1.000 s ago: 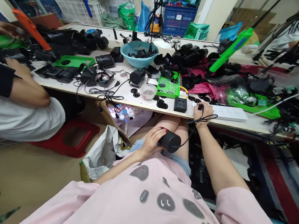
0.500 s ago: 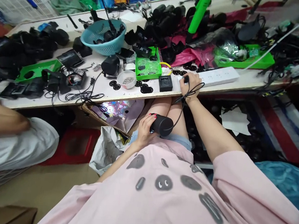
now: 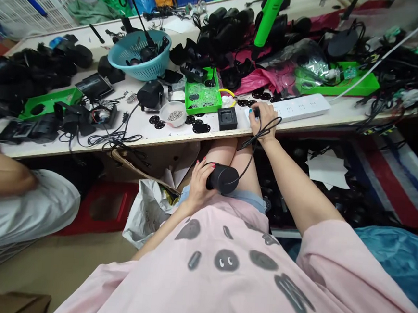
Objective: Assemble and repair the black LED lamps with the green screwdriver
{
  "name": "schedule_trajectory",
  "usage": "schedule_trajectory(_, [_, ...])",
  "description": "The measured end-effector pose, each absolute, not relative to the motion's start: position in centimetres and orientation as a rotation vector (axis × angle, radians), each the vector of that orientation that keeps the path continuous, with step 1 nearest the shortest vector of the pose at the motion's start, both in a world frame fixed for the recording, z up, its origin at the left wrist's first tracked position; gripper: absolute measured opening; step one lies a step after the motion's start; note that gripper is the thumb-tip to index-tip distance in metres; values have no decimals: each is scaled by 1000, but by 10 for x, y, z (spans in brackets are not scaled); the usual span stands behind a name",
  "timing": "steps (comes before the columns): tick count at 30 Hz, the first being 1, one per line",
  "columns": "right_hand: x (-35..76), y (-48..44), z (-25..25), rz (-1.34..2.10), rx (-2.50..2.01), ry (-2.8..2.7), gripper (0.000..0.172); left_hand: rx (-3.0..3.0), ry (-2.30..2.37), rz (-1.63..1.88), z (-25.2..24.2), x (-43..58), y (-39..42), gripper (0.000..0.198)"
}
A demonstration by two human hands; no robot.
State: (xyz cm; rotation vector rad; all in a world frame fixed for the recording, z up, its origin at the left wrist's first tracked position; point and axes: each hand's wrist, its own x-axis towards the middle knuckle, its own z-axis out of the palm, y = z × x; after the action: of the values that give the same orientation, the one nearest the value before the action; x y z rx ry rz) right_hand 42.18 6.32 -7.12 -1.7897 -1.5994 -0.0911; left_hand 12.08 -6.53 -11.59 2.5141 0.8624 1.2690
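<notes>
My left hand [image 3: 200, 180] is closed round a black cylindrical device [image 3: 224, 179] resting on my lap. A black cable [image 3: 250, 145] runs from the device up to my right hand [image 3: 263, 120]. That hand pinches a black plug [image 3: 256, 113] against the near end of a white power strip [image 3: 299, 107] on the bench edge. A small black box [image 3: 227, 118] sits just left of the right hand.
The workbench [image 3: 152, 135] carries a green tray [image 3: 202, 97], a white bowl of small parts [image 3: 173, 113], a teal basket [image 3: 139, 57], black discs, housings and tangled cables. Another person's arm [image 3: 2, 179] is at the left. A cardboard box [image 3: 147, 159] and a bag [image 3: 146, 212] sit under the bench.
The coloured glow on the cardboard box under the bench has gone out. The view has shifted slightly; both hands keep their grips in the same places.
</notes>
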Motion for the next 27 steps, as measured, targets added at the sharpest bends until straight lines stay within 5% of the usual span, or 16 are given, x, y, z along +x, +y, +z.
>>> schedule_trajectory(6, [449,61,-53,-31,-1738,-1811,16,2306,928,1267,-105,114,-64,77])
schedule_trajectory(12, [454,66,-42,-23,-1688,-1844,17,1959,1096,1185,-105,105,-59,103])
schedule_trajectory(19, [434,46,4,48,-1512,-1818,24,1673,1229,1104,-114,78,-60,100])
schedule_trajectory(24, [345,3,-13,469,-1326,-1941,15,1419,1549,928,-120,-7,-82,115])
schedule_trajectory(27, [267,-24,-43,1021,-1113,-2093,21,1245,1735,672,-115,-72,-105,96])
